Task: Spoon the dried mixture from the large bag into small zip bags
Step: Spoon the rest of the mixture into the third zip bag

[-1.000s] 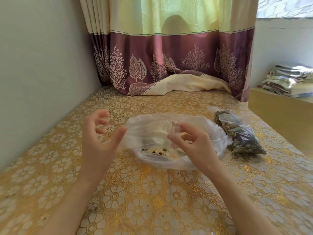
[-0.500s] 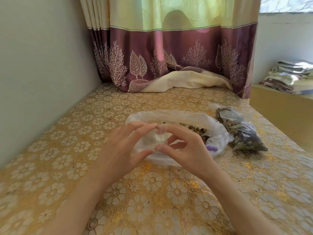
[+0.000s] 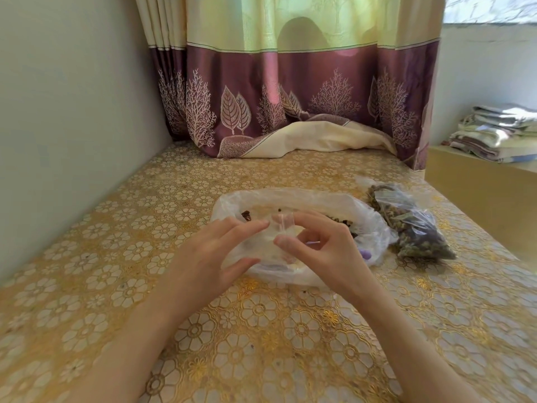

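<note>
A large clear plastic bag (image 3: pixel 305 199) lies open on the table (image 3: pixel 261 330) with dark dried mixture inside. Just above it my right hand (image 3: pixel 325 251) pinches a small clear zip bag (image 3: pixel 283 225) between thumb and fingers. My left hand (image 3: pixel 215 254) has straight fingers whose tips touch the small bag's left edge. A purple spoon end (image 3: pixel 364 253) shows through the large bag beside my right hand. A heap of filled small zip bags (image 3: pixel 412 225) lies to the right.
A wall (image 3: pixel 72 126) runs along the table's left side. A purple and yellow curtain (image 3: pixel 290 82) hangs at the back, its hem on the table. Folded cloths (image 3: pixel 499 132) sit on a low wooden cabinet (image 3: pixel 479 193) at the right.
My left hand has come in from the left and now touches the small zip bag. My right hand has kept hold of the small bag over the large one.
</note>
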{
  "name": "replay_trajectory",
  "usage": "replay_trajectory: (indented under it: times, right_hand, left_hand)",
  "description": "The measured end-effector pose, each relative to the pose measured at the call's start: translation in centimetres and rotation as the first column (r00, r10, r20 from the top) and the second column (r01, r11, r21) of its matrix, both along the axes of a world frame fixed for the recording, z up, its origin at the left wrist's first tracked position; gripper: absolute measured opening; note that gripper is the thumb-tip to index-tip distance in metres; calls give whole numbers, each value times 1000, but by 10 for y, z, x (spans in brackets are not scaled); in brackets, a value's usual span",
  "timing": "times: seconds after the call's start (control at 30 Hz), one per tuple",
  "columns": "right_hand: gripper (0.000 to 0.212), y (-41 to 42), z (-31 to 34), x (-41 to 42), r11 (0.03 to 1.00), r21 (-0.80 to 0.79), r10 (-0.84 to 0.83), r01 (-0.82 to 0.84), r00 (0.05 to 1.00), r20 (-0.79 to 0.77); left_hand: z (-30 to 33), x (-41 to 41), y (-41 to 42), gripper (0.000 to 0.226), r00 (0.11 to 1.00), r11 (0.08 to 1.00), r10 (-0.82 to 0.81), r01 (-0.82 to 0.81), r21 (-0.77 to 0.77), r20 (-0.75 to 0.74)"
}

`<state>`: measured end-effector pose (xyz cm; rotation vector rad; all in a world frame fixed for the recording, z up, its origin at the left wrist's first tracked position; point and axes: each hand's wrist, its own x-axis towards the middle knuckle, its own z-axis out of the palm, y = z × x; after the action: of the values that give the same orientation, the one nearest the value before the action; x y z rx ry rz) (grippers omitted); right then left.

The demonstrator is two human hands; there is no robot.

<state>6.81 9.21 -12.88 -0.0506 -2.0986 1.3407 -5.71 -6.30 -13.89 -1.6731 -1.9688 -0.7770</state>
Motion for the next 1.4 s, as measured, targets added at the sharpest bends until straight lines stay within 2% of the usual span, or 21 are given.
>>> replay_trajectory:
  times: [0.2, 0.37, 0.4, 0.5, 0.67, 0.8, 0.93, 1.0, 1.03, 1.1, 1.17, 1.23, 1.4]
  right_hand:
    - [11, 3, -2, -2, 997, -20, -73, 72, 996, -50]
    - [12, 23, -2, -1, 936, -145, -336, 320, 936, -105]
    - [12, 28, -2, 1, 920, -113, -386, 374, 917, -100]
    - [13, 44, 0, 5, 842, 163, -518, 514, 855, -14]
    - [16, 61, -2, 18, 743, 516, -607, 427, 754, 250]
    - [27, 66, -5, 31, 723, 623, -623, 298, 670, 402]
    - [25, 68, -8, 36, 734, 654, -573, 181, 681, 455]
    - [16, 67, -10, 35, 774, 579, -535, 258, 754, 380]
    - [10, 67, -11, 35, 813, 476, -515, 336, 797, 316]
    - [14, 67, -11, 37, 873, 172, -485, 457, 851, 203]
    - [22, 67, -9, 41, 883, -129, -436, 452, 890, 132]
    - [27, 66, -8, 46, 852, -333, -397, 404, 913, 94]
    - [34, 69, -16, 61, 776, -460, -441, 431, 893, 94]
  left_hand:
    - [-6, -4, -2, 49, 998, 1000, 26, -26, 8, 61]
    - [-10, -11, -5, 53, 969, 995, 84, -94, 32, 231]
    - [-11, -12, -5, 54, 962, 994, 87, -102, 43, 259]
    - [-11, -13, -4, 54, 942, 989, 103, -131, 68, 318]
    - [-11, -13, -3, 52, 926, 986, 102, -142, 85, 364]
    - [-11, -13, -3, 50, 917, 985, 93, -142, 98, 388]
    - [-12, -14, -2, 49, 897, 983, 69, -135, 123, 436]
    - [-12, -14, -2, 49, 899, 982, 75, -140, 123, 431]
    - [-12, -14, -2, 48, 900, 983, 76, -141, 121, 430]
    - [-12, -15, -1, 48, 903, 983, 75, -138, 121, 423]
    - [-13, -15, -1, 47, 905, 983, 74, -137, 121, 420]
    - [-14, -14, 0, 48, 900, 985, 65, -126, 114, 431]
    - [-17, -6, 3, 46, 908, 994, 43, -79, 70, 418]
